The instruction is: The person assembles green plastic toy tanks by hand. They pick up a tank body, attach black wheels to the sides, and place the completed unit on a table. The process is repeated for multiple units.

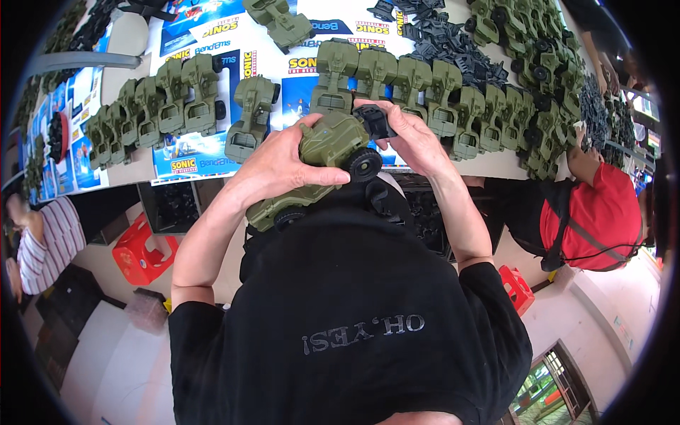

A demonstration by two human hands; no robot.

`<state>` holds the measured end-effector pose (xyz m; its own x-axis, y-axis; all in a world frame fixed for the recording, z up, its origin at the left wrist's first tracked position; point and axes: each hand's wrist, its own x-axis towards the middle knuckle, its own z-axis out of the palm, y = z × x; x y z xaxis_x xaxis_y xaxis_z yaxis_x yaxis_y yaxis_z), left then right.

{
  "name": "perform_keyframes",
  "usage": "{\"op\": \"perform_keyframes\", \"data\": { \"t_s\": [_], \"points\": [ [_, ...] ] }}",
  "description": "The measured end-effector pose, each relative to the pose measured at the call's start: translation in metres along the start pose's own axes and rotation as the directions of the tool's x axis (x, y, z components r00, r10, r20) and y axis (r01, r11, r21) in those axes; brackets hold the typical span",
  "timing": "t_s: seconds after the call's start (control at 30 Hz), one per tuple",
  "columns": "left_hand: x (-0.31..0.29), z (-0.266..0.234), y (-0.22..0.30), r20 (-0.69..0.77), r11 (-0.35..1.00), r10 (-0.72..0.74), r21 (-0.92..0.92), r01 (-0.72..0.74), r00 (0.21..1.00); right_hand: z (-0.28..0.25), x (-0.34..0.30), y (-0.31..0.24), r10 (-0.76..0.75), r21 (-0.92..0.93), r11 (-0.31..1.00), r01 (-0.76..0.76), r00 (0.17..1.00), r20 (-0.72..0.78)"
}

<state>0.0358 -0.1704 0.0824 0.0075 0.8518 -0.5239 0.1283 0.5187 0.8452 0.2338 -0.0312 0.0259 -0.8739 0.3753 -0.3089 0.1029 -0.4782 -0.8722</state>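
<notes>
My left hand (273, 164) is closed around an olive-green toy vehicle (329, 138), its thumb lying across the side near a black wheel (365, 164). My right hand (419, 145) pinches a black plastic part (374, 122) against the vehicle's upper right end; whether it is seated there I cannot tell. Below my left wrist, another olive section with a black wheel (289, 216) shows above my lap. My palm hides where it meets the held vehicle. A dark curved plastic piece (384, 198) lies by my lap.
Rows of olive vehicle bodies (202, 95) line the table's near side, over printed sheets (195, 164). Black plastic parts (450, 49) are heaped at the back right. Red stools (142, 248) stand below. A person in red (591, 216) works at right, another in stripes (53, 241) at left.
</notes>
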Motion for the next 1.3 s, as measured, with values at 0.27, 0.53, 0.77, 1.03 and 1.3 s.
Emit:
{"op": "perform_keyframes", "data": {
  "t_s": [0.27,0.53,0.77,1.03,1.3],
  "points": [
    [0.007,-0.002,-0.008,0.007,0.998,-0.011,-0.066,0.011,1.000,0.007,0.005,0.023,-0.183,-0.086,0.980,0.178,0.982,-0.052],
    [0.006,0.000,-0.006,-0.023,0.999,-0.017,-0.032,0.016,1.000,0.019,-0.002,0.024,-0.270,-0.338,0.912,0.233,0.961,-0.066],
    [0.000,0.008,-0.002,-0.069,0.960,0.085,0.272,-0.063,0.994,0.006,-0.001,0.009,-0.117,-0.174,0.981,0.081,0.972,-0.205],
    [-0.014,0.027,0.005,0.026,0.851,0.188,0.495,-0.176,0.982,0.045,0.001,0.015,0.118,-0.022,0.992,-0.126,0.968,-0.221],
    [-0.043,0.045,0.002,0.044,0.682,0.406,0.651,-0.334,0.913,0.056,-0.034,0.009,-0.035,-0.104,0.994,0.039,0.998,0.045]
  ]
}}
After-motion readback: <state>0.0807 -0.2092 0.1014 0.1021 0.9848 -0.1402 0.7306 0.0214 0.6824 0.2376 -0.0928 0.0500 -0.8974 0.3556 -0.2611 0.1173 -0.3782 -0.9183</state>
